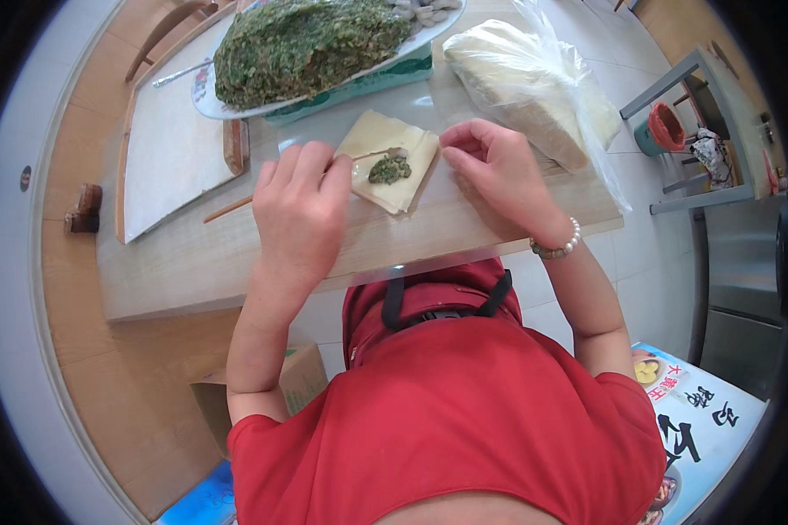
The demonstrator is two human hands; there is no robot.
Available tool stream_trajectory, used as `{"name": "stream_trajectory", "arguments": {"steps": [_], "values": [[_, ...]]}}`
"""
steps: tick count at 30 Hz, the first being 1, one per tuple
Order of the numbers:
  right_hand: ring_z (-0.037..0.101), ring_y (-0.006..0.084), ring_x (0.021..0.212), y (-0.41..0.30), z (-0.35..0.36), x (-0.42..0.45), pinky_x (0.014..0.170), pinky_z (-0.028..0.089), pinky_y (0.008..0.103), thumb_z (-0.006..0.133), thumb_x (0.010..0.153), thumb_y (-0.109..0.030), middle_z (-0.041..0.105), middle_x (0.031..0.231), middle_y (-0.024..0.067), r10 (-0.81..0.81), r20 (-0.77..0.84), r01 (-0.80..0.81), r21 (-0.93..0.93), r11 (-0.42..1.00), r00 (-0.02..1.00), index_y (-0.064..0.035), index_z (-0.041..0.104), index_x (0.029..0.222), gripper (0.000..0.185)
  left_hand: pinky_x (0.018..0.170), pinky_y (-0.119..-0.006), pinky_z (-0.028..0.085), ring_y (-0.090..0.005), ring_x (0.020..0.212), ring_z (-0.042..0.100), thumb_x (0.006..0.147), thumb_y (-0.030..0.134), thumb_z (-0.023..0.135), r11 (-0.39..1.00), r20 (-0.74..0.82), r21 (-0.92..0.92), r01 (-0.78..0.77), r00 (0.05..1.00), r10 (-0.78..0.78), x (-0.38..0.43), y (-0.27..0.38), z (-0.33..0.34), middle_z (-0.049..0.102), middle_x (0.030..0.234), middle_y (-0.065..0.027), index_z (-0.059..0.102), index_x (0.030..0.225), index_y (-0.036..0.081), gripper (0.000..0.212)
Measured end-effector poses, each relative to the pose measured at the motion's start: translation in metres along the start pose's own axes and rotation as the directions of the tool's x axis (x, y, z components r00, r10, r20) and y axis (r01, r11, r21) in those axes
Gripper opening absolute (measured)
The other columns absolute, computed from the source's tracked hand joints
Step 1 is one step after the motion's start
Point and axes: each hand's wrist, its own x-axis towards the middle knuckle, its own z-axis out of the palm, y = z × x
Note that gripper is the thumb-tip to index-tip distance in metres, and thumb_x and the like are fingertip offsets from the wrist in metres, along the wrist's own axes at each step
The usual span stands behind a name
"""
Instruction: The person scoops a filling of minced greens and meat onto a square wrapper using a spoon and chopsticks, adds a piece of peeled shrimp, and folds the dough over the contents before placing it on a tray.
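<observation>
My left hand [305,203] is closed around a thin wooden stick [228,209], whose far end reaches over a square dough wrapper [372,136]. A small mound of green filling [390,169] lies on the wrapper, with a pale bit at the stick's tip beside it. Several wrappers seem stacked there. My right hand [492,167], with a bead bracelet on its wrist, has thumb and forefinger close together at the wrapper's right corner; whether they pinch it is unclear. Beyond the wrapper, a large heap of green filling [308,49] sits on an oval plate [205,98] with peeled shrimp [423,10].
A white board with a wooden rim [171,144] lies at the left of the table [171,282]. Dough wrappers in a clear plastic bag [532,92] lie at the right. A green box [361,88] is under the plate. A cardboard box [302,377] stands below the table.
</observation>
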Motion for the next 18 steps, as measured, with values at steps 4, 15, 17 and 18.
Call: {"name": "stream_trajectory", "arguments": {"steps": [4, 15, 17, 18], "values": [[0.067, 0.0203, 0.075, 0.002, 0.006, -0.001, 0.069, 0.054, 0.0303, 0.065, 0.081, -0.003, 0.067, 0.086, 0.0138, -0.115, -0.005, 0.114, -0.088, 0.990, 0.993, 0.0035, 0.067, 0.095, 0.015, 0.063, -0.035, 0.047, -0.0253, 0.073, 0.058, 0.071, -0.004, 0.066, 0.980, -0.112, -0.153, 0.130, 0.983, -0.148, -0.016, -0.008, 0.003, 0.057, 0.081, -0.0083, 0.066, 0.082, 0.003, 0.013], [0.068, 0.0184, 0.075, -0.013, 0.012, 0.023, 0.069, 0.053, 0.0290, 0.062, 0.088, -0.008, 0.069, 0.088, 0.0142, -0.086, -0.125, 0.082, -0.034, 0.996, 0.988, 0.0030, 0.066, 0.099, 0.016, 0.062, -0.035, 0.046, -0.0255, 0.073, 0.057, 0.072, -0.002, 0.067, 0.917, -0.237, -0.291, 0.274, 0.907, -0.347, -0.014, -0.018, 0.012, 0.056, 0.079, -0.0068, 0.065, 0.080, 0.005, 0.011], [0.068, 0.0159, 0.076, -0.015, 0.008, 0.035, 0.069, 0.053, 0.0278, 0.060, 0.090, -0.011, 0.070, 0.087, 0.0124, -0.074, -0.141, 0.080, 0.035, 0.996, 0.987, 0.0036, 0.065, 0.102, 0.019, 0.061, -0.035, 0.045, -0.0251, 0.072, 0.057, 0.071, -0.002, 0.067, 0.953, -0.326, -0.229, 0.198, 0.907, -0.267, -0.003, -0.021, 0.009, 0.056, 0.079, -0.0064, 0.065, 0.082, 0.005, 0.014], [0.068, 0.0147, 0.077, -0.016, 0.007, 0.040, 0.069, 0.053, 0.0272, 0.059, 0.092, -0.013, 0.071, 0.087, 0.0115, -0.068, -0.147, 0.079, 0.075, 0.994, 0.987, 0.0039, 0.064, 0.103, 0.021, 0.060, -0.034, 0.045, -0.0248, 0.072, 0.057, 0.070, -0.003, 0.067, 0.968, -0.365, -0.189, 0.162, 0.904, -0.222, 0.003, -0.023, 0.005, 0.056, 0.080, -0.0061, 0.065, 0.083, 0.006, 0.015]]}}
